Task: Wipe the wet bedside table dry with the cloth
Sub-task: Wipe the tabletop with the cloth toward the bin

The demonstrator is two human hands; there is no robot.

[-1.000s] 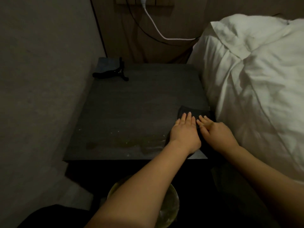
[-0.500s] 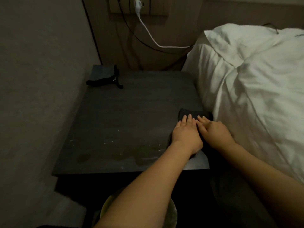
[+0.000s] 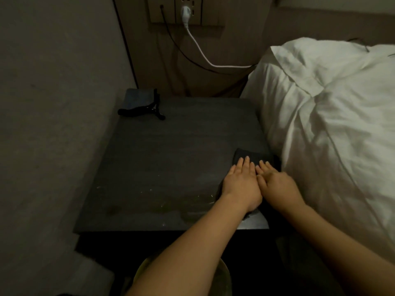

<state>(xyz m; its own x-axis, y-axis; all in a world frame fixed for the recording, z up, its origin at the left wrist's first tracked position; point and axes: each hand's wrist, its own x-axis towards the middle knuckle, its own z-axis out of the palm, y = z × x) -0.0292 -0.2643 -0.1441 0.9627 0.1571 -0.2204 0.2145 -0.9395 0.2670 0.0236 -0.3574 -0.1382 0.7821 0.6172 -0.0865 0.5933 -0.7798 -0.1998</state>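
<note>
Both hands, left hand (image 3: pixel 241 184) and right hand (image 3: pixel 275 184), press flat-fingered on the cloth (image 3: pixel 252 155); left of it, the table (image 3: pixel 171 157) glistens wet, mostly unwiped.

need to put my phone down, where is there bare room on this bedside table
The middle of the bedside table is bare, between the black clip at the far left corner and the cloth. The near right corner is crowded: left hand and right hand press the cloth.

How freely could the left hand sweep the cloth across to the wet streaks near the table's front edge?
Probably freely: the left hand lies flat on the cloth, and the wet streaks sit just beside it with only bare bedside table between.
</note>
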